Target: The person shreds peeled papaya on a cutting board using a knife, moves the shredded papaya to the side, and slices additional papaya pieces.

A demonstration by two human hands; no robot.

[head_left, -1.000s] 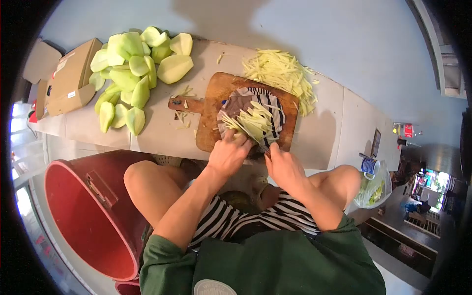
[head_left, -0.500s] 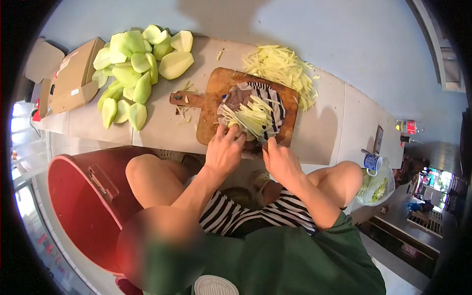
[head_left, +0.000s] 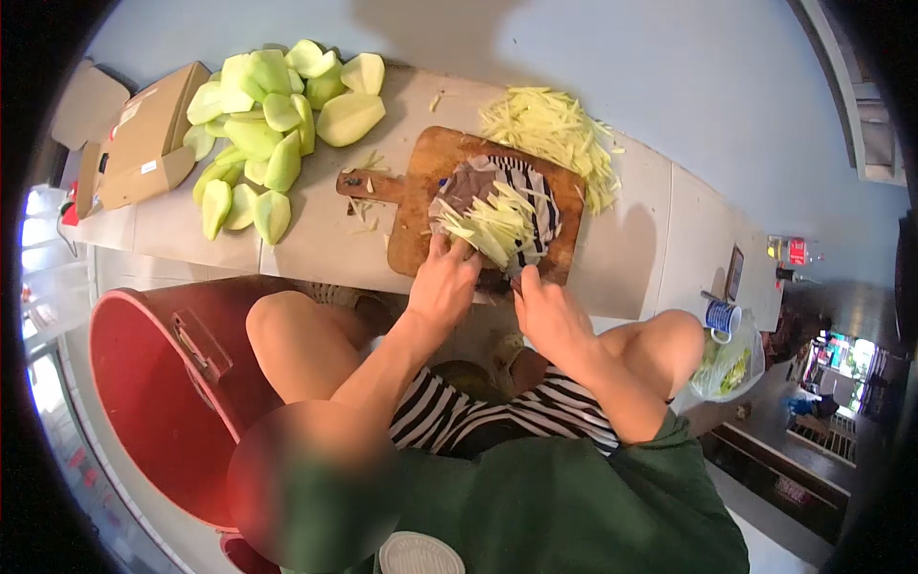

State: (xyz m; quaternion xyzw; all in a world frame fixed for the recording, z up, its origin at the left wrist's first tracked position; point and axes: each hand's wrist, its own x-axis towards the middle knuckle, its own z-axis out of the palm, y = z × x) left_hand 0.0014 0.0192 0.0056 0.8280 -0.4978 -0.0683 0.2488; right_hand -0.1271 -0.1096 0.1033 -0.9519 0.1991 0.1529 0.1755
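Note:
My left hand (head_left: 446,287) is closed, its fingertips bent over pale green mango strips (head_left: 497,225) at the near side of a striped cloth (head_left: 550,215). What lies under those fingers is mostly hidden. My right hand (head_left: 552,314) grips a knife (head_left: 514,281), whose handle is covered by the fingers and whose blade barely shows beside the strips. Cloth and strips rest on a wooden cutting board (head_left: 411,230) with its handle to the left. Behind the board's right corner lies a heap of cut strips (head_left: 545,129).
Peeled green mango pieces (head_left: 253,139) are piled at the left of the tiled counter (head_left: 316,258), next to a cardboard box (head_left: 143,143). A red bin (head_left: 143,383) stands by my left knee. At right are a blue mug (head_left: 723,317), a phone (head_left: 734,272) and a plastic bag (head_left: 732,368).
The view has shifted slightly, so the counter's things sit a little differently in frame. Both hands stay at the board's near edge, with the left fingers slightly changed in pose.

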